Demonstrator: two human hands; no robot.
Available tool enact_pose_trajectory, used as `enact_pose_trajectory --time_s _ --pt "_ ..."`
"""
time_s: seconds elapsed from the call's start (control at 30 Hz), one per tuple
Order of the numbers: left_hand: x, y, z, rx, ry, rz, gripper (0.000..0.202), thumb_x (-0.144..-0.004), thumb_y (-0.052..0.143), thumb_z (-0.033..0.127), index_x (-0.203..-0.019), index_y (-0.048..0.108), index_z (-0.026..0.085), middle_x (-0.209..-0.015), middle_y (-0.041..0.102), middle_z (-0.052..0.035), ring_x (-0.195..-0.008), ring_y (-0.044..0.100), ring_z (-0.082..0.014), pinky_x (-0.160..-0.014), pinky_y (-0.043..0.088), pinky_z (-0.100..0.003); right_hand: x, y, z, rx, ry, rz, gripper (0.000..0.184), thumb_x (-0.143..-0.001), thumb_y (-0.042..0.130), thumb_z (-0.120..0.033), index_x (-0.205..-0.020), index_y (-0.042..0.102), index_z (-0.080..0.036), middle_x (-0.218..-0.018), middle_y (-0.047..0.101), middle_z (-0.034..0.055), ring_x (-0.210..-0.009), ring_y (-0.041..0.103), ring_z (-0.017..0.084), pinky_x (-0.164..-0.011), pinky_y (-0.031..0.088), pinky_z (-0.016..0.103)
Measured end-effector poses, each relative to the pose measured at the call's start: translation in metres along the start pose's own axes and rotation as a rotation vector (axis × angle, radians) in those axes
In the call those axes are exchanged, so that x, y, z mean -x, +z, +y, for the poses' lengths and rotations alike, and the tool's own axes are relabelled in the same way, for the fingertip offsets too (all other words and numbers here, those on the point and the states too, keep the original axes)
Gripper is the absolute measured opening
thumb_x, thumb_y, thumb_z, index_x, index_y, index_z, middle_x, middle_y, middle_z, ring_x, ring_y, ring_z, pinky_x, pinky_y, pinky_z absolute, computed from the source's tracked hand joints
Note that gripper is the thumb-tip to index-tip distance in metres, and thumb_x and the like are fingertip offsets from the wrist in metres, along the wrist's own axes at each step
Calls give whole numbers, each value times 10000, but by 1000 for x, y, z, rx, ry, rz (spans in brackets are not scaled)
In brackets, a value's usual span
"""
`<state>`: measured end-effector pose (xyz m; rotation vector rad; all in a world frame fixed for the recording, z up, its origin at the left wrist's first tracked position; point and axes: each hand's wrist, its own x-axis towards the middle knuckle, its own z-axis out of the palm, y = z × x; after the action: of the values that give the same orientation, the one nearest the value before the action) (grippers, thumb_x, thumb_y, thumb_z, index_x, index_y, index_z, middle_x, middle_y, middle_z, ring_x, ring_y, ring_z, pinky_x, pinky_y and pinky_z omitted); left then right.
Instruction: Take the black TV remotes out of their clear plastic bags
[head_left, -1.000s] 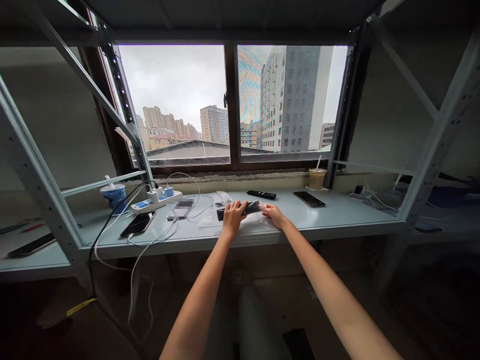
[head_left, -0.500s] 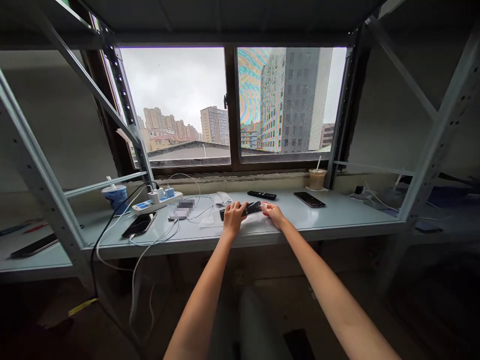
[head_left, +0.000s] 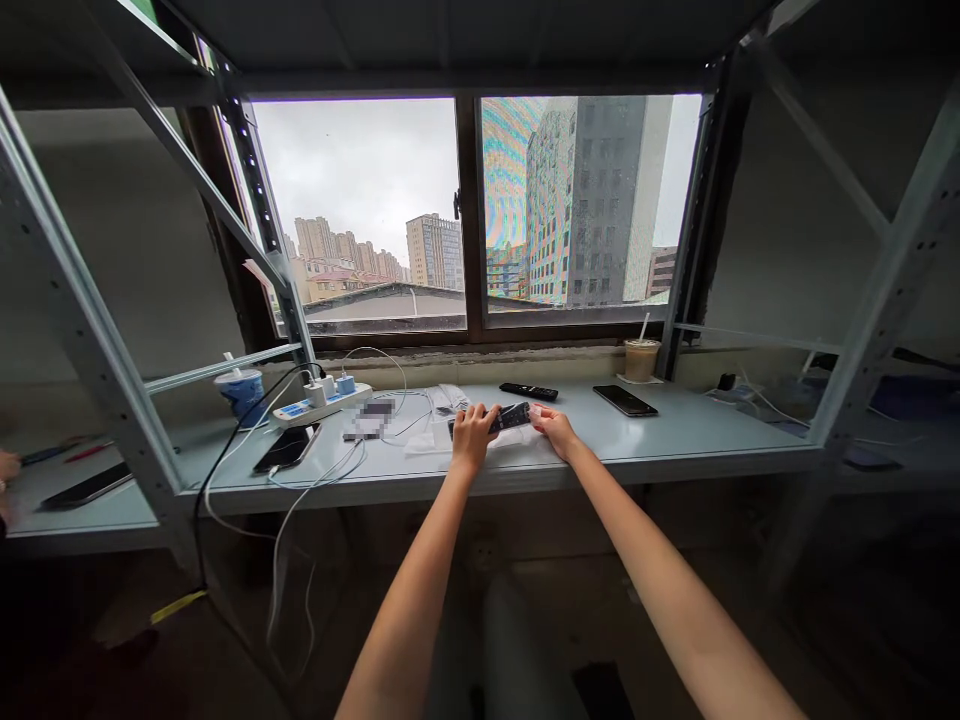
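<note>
A black remote control (head_left: 514,415) with small buttons is held just above the desk's front part, its right end tilted up a little. My left hand (head_left: 474,437) is wrapped over its left part, fingers closed on it. At the right end, my right hand (head_left: 556,432) has its fingers pinched on a small whitish film-like piece; whether they also grip the remote is hard to tell. Beneath both hands lies thin translucent plastic (head_left: 429,442). A second black remote control (head_left: 529,391) lies behind, apart from the hands.
To the right are a dark phone (head_left: 626,401) and a drink cup (head_left: 641,360). Leftward are a phone (head_left: 286,449) with a cable, a power strip (head_left: 322,403) and a blue cup (head_left: 242,395). Metal shelf posts flank the desk. Another person's hand (head_left: 6,485) shows at the left edge.
The whole view has shifted slightly, so everything sits a little further right. The remote's buttoned face shows more clearly now. Another person's hand has come in at the left edge.
</note>
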<state>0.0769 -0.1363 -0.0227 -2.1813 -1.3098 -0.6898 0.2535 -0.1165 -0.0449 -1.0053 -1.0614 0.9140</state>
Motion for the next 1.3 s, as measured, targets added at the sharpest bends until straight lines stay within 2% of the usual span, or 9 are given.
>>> enact_pose_trajectory --time_s 0.27,0.53,0.9,1.07,1.3 --pt "0 1 0 14 -9 -5 426 -757 589 268 -1168 476 282 -1019 565 -54 -980 496 -230 -829 356 -352 -1 -1 0 -19 4 22 407 -420 734 -426 -722 671 -160 -760 654 49 -655 523 127 -601 387 248" --pt "0 5 0 26 -19 -8 386 -749 597 279 -1123 503 270 -980 570 -46 -936 508 -218 -792 371 -341 -2 -3 1 -8 15 46 319 -498 703 -395 -729 682 -175 -788 670 52 -731 576 156 -652 416 266" --pt "1 4 -2 24 -42 4 395 -743 604 262 -1123 496 264 -1007 562 -52 -959 497 -230 -810 362 -356 2 -1 -1 8 14 15 309 -524 715 -425 -703 674 -176 -789 668 43 -767 576 156 -667 445 267" --pt "0 4 -2 26 -40 2 379 -742 608 286 -1105 506 246 -988 567 -53 -952 503 -224 -795 366 -342 5 -1 -4 4 13 0 347 -534 709 -465 -726 669 -178 -831 660 44 -773 570 155 -628 457 251" --pt "0 0 -3 29 -19 10 403 -755 595 282 -1140 479 265 -1036 554 -53 -999 480 -224 -830 345 -349 4 -1 -4 26 21 -29 342 -547 703 -486 -677 661 -173 -722 641 44 -666 569 150 -557 431 246"
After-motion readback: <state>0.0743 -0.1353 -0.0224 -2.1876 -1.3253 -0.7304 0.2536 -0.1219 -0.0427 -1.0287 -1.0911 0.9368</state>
